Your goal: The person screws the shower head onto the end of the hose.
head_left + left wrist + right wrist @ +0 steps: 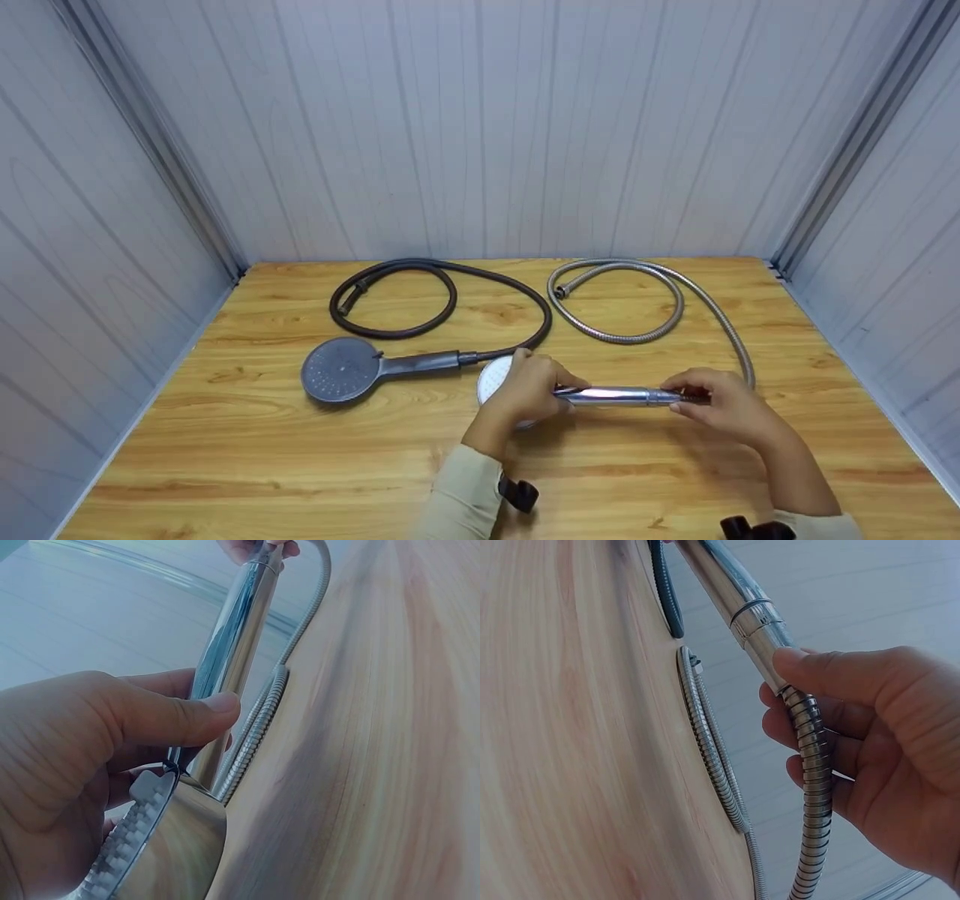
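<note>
A chrome shower head (pixel 611 396) with a white nozzle face is held level between both hands. My left hand (pixel 531 390) grips its handle close to the head, thumb on top, and covers part of the round face. At the handle's other end my right hand (pixel 716 401) pinches the connector nut (pixel 769 652) of the silver shower hose (pixel 731 322), thumb against fingers. From that nut the ribbed hose bends away past the right palm. In the left wrist view the chrome back of the head (pixel 187 840) shows below the left thumb.
A dark grey shower head (pixel 341 370) lies left of the hands, joined to a black hose (pixel 495 277) looped behind it. The silver hose's loop and loose end nut (pixel 561 292) lie at the back right. White panel walls (pixel 480 127) enclose the wooden table (pixel 300 465) on three sides.
</note>
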A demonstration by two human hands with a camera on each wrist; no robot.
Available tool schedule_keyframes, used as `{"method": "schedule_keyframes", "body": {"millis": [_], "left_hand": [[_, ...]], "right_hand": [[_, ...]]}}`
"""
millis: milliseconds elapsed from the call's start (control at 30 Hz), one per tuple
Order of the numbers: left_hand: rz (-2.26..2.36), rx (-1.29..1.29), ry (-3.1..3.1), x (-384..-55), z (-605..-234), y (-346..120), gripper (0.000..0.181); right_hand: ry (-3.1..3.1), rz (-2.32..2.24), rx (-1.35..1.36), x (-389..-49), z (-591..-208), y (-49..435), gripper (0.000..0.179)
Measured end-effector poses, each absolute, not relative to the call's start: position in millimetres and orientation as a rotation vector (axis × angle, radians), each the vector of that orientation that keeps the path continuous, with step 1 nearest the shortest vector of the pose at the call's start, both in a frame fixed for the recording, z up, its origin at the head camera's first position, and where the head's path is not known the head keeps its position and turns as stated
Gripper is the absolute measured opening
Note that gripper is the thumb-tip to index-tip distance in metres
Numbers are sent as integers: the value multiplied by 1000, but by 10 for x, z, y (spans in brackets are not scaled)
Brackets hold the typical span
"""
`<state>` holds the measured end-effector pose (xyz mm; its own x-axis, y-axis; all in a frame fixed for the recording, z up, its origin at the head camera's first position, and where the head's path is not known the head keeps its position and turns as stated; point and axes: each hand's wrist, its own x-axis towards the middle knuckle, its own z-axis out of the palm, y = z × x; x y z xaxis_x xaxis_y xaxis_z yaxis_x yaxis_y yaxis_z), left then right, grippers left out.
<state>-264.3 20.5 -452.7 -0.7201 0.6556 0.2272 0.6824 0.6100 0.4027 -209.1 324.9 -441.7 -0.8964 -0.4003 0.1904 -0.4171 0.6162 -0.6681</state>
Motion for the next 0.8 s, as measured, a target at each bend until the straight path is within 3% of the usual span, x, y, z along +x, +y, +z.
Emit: {"method": "schedule_keyframes", "body": {"millis": [800], "left_hand": [[-730, -1144, -2788, -2639, -4506, 203, 38]], "right_hand": [[-2865, 1218, 700, -2094, -4381, 3259, 23]]}}
